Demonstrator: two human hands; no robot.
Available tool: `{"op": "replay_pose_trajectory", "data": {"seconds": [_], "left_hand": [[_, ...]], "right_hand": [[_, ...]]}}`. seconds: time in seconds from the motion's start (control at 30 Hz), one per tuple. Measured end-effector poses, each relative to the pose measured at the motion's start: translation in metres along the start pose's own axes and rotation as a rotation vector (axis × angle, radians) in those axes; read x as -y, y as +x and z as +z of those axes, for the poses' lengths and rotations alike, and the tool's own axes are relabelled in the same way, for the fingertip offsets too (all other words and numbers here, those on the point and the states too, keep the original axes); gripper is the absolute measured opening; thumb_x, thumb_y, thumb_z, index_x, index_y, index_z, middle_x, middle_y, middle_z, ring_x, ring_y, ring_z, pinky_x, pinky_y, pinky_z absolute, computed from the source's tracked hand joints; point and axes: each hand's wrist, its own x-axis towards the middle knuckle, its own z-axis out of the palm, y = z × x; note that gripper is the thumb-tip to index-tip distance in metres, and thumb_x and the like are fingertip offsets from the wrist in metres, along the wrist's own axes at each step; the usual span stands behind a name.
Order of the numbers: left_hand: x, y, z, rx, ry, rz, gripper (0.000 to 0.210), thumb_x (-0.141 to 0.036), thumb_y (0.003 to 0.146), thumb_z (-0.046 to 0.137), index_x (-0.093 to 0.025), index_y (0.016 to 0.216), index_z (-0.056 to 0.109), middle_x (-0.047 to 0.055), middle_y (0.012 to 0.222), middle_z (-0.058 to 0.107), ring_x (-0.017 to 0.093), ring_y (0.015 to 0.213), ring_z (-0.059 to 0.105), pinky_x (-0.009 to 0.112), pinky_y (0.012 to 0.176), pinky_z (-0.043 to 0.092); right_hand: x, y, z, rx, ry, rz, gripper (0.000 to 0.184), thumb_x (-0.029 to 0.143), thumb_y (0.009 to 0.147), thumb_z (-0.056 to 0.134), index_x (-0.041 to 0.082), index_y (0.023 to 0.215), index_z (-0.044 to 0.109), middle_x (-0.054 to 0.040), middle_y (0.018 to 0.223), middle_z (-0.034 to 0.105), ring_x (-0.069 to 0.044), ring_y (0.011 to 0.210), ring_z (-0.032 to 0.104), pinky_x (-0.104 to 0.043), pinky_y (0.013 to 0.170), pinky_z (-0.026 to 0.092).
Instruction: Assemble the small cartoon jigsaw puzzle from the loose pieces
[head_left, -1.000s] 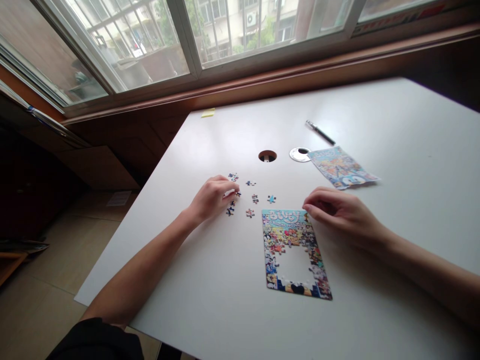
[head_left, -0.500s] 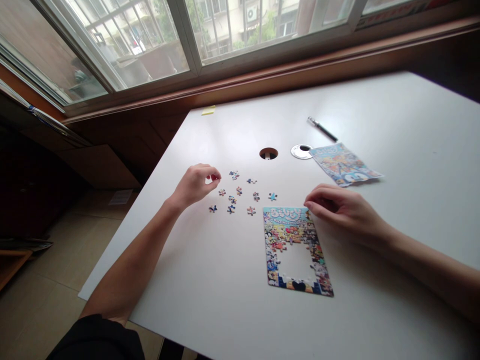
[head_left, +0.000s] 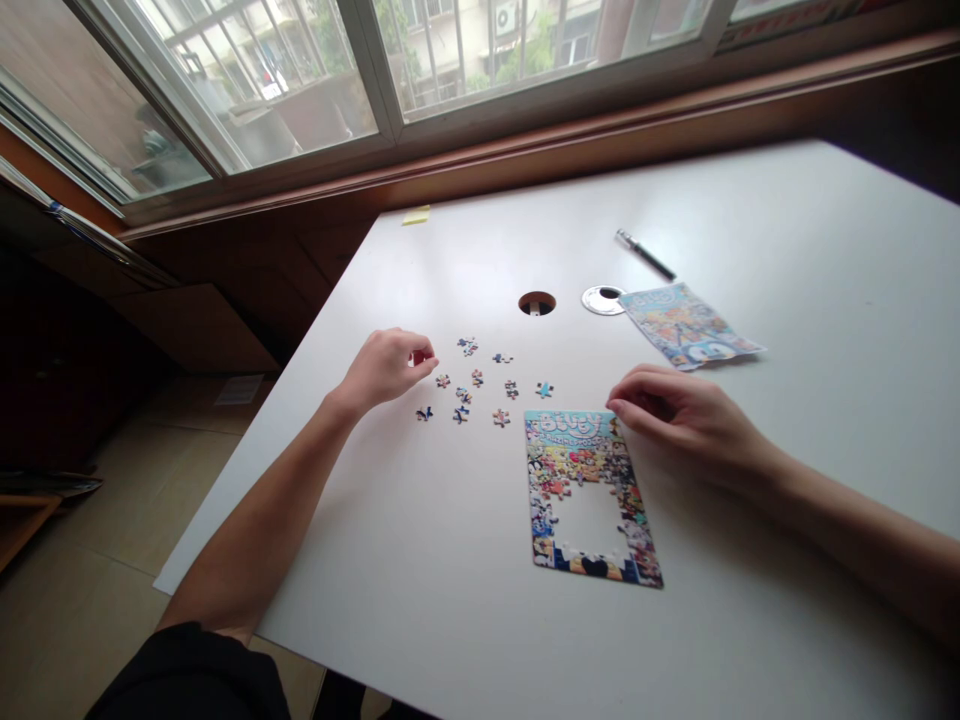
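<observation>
Daylight from window up top, panes washed out. White table has pale sheen at far side, greyer nearby; floor at left dim. Soft shadow under right forearm. Puzzle pieces soft (detail mushy). Wide-angle stretch toward edges.

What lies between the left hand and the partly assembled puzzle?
Loose puzzle pieces lie on the table between left hand and puzzle, in the head view.

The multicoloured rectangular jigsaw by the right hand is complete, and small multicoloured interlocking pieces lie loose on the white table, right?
Not complete: the head view shows the multicoloured rectangular jigsaw with a large gap in its lower middle. It is by the bare right hand, and small multicoloured interlocking pieces lie loose on the white table.
</observation>
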Motion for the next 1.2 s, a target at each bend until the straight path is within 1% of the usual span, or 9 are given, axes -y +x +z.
{"op": "replay_pose_trajectory", "data": {"seconds": [0.23, 0.47, 0.67, 0.9, 1.2], "left_hand": [[-0.005, 0.0, 0.001, -0.001, -0.013, 0.018, 0.016, -0.028, 0.088, 0.06, -0.021, 0.08, 0.072, 0.001, 0.077, 0.071, 0.015, 0.073, 0.062, 0.026, 0.067, 0.047], [-0.005, 0.0, 0.005, -0.001, -0.006, 0.031, 0.016, -0.026, 0.089, 0.057, -0.021, 0.082, 0.071, 0.001, 0.079, 0.071, 0.016, 0.075, 0.062, 0.028, 0.071, 0.048], [-0.009, 0.001, 0.011, -0.001, 0.001, 0.054, 0.015, -0.022, 0.09, 0.057, -0.022, 0.088, 0.072, 0.001, 0.09, 0.073, 0.018, 0.087, 0.062, 0.032, 0.083, 0.047], [-0.009, 0.0, 0.014, 0.005, 0.004, 0.028, 0.015, -0.021, 0.09, 0.057, -0.023, 0.094, 0.071, 0.002, 0.104, 0.073, 0.021, 0.1, 0.062, 0.037, 0.092, 0.046], [-0.009, 0.001, 0.015, 0.024, 0.012, 0.049, 0.016, -0.021, 0.09, 0.057, -0.024, 0.096, 0.071, 0.001, 0.107, 0.072, 0.021, 0.102, 0.062, 0.037, 0.094, 0.046]], "right_hand": [[0.001, 0.001, 0.0, -0.016, -0.004, 0.003, 0.02, 0.037, 0.091, 0.059, 0.021, 0.083, 0.066, -0.0054, 0.082, 0.063, -0.018, 0.073, 0.055, -0.034, 0.064, 0.042], [0.0, 0.001, 0.0, -0.022, -0.002, 0.007, 0.018, 0.037, 0.091, 0.059, 0.022, 0.083, 0.065, -0.0049, 0.082, 0.063, -0.018, 0.073, 0.056, -0.034, 0.065, 0.043], [0.0, 0.001, 0.001, -0.031, -0.002, 0.012, 0.017, 0.036, 0.091, 0.059, 0.023, 0.082, 0.066, -0.0041, 0.082, 0.062, -0.018, 0.071, 0.055, -0.034, 0.063, 0.042], [0.001, 0.001, 0.0, -0.03, 0.003, 0.016, 0.018, 0.036, 0.091, 0.059, 0.023, 0.082, 0.065, -0.0044, 0.082, 0.062, -0.018, 0.071, 0.055, -0.035, 0.063, 0.042], [0.0, 0.001, 0.001, -0.035, 0.006, 0.003, 0.017, 0.035, 0.09, 0.06, 0.022, 0.082, 0.066, -0.0043, 0.081, 0.062, -0.017, 0.071, 0.054, -0.034, 0.063, 0.042]]}}
